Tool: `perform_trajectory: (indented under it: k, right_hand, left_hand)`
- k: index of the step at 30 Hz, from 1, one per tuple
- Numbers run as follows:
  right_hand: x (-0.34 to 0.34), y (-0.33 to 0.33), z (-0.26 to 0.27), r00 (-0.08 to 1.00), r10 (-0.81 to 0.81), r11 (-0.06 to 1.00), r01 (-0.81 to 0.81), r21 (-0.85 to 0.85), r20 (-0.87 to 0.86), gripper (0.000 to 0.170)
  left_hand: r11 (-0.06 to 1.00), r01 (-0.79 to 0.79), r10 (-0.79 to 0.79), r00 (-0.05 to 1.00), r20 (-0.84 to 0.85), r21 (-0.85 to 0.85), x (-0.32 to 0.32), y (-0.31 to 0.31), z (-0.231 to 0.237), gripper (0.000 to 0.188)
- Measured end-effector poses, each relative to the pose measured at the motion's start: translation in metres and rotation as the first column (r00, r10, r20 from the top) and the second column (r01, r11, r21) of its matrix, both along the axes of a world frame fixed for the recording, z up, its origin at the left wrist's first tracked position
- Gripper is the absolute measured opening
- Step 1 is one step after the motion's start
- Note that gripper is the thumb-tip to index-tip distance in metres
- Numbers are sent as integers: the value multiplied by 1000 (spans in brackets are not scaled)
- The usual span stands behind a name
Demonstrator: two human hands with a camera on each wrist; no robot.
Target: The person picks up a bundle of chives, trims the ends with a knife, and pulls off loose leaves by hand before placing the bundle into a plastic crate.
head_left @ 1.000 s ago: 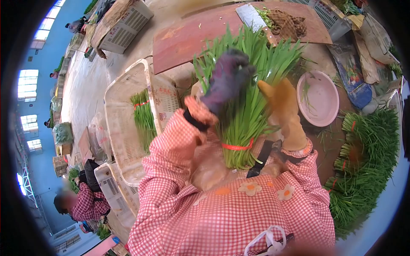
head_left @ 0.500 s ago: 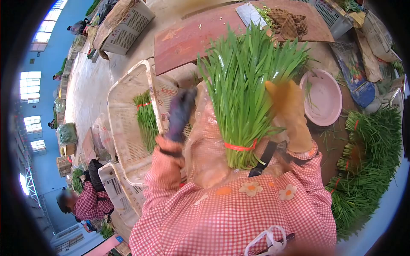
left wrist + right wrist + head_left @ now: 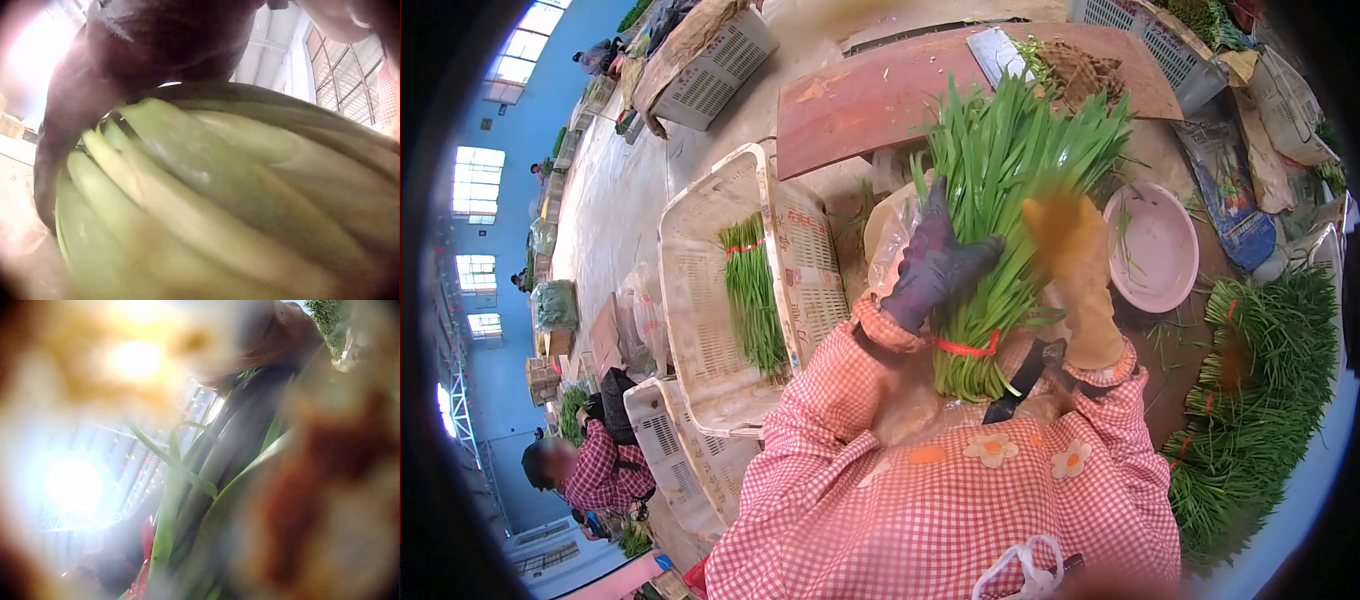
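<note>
Left hand (image 3: 935,262) returned, gripping green bundle (image 3: 985,160) above its red band (image 3: 967,349).

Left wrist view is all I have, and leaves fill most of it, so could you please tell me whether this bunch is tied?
Observer: Yes, the head view shows a red band around the leafy bunch, near its lower end.
Operator: Thank you; what lies to the person's left?
Observer: A smaller bunch, inside a pale crate.
Operator: And what is beyond the right hand?
Observer: A pink basin with loose green leaves inside.
</note>
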State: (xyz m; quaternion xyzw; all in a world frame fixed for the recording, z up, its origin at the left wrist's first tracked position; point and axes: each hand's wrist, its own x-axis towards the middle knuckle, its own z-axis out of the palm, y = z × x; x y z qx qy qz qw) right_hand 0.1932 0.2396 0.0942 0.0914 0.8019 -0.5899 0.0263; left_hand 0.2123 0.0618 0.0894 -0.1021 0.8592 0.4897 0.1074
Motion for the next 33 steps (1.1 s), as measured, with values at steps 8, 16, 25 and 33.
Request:
perform_trajectory:
  k: [8, 16, 25, 33]
  right_hand:
    - [-6, -6, -6, 1000, 22, 993, -19, 116, -19, 45]
    - [21, 6, 9, 989, -93, 982, 72, -173, -117, 44]
    - [15, 5, -1, 997, -80, 983, 76, -165, -16, 39]
    - [-15, -23, 11, 978, 159, 887, -80, 456, -137, 55]
  left_hand:
    - [998, -60, 60, 994, -87, -2, -8, -3, -22, 101]
    - [835, -105, 263, 938, -224, 540, 12, -20, -13, 64]
    - [873, -117, 200, 971, -129, 473, 7, -32, -26, 67]
    - [999, 15, -5, 967, -256, 36, 29, -8, 5, 110]
